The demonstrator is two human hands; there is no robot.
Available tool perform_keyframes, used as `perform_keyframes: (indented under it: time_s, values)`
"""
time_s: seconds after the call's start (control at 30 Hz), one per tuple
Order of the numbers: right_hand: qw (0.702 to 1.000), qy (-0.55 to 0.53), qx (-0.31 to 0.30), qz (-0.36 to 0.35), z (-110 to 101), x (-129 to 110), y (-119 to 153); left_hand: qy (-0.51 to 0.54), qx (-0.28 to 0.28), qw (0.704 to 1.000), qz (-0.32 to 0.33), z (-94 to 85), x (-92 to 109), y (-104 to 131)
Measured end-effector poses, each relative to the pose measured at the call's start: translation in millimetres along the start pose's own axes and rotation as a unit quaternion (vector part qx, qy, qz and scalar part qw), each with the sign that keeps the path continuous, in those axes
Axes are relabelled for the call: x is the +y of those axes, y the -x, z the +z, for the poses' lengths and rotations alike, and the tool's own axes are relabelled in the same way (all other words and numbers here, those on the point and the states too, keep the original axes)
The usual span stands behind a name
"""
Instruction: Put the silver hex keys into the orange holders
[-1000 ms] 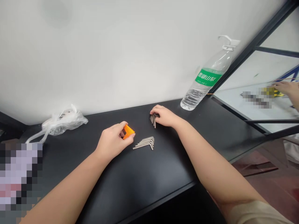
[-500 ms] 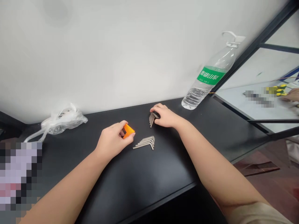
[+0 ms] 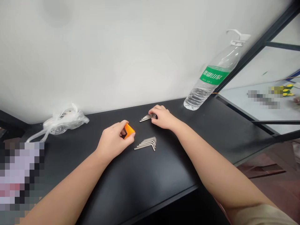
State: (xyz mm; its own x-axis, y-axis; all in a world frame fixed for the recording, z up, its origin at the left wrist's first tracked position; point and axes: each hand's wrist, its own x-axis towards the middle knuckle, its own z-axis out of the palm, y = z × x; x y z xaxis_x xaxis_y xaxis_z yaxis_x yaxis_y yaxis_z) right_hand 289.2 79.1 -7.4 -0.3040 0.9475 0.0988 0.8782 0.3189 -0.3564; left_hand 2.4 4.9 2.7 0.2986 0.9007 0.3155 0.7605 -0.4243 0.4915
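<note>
Toward the back edge of the black tabletop [image 3: 142,178], both hands are bent around what they hold.
Left of the tabletop's middle, the left hand [image 3: 114,134] is half open, pinching an orange piece [image 3: 129,131] between thumb and fingertips, with a gap under the curved fingers. Closer to the back edge, the right hand [image 3: 162,117] grasps the far keys [image 3: 146,117] by their right end, partly covering them; their free ends point left, and whether they clear the tabletop cannot be told. Nearer the front edge, the near keys [image 3: 146,144] lie in a nested row, bends to the right, touched by neither hand. A bottle [image 3: 208,82] stands by the back right corner, a bag [image 3: 67,122] near the back left.
</note>
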Motion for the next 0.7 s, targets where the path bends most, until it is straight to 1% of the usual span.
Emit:
perform_keyframes:
  time_s: [0.13,0.3,0.5,0.6,0.7]
  values:
    - [0.999,-0.012,0.028,-0.01,-3.4,1.9,3.4,0.005,0.02,1.0,0.011,1.0,-4.1,0.1]
    - [0.999,0.021,0.016,-0.03,-6.8,0.3,3.6,0.008,0.028,1.0,-0.001,1.3,-8.9,-2.1]
    - [0.996,0.072,0.005,-0.044,-4.0,-13.8,1.6,0.027,0.023,0.999,-0.013,2.3,-14.0,-5.6]
    - [0.997,0.055,0.001,-0.059,-2.2,-17.8,3.9,0.049,0.02,0.998,-0.014,2.7,-16.5,-6.5]
    - [0.997,0.008,-0.003,-0.076,-4.3,-19.4,8.6,0.071,0.022,0.997,-0.021,2.0,-18.0,-6.9]
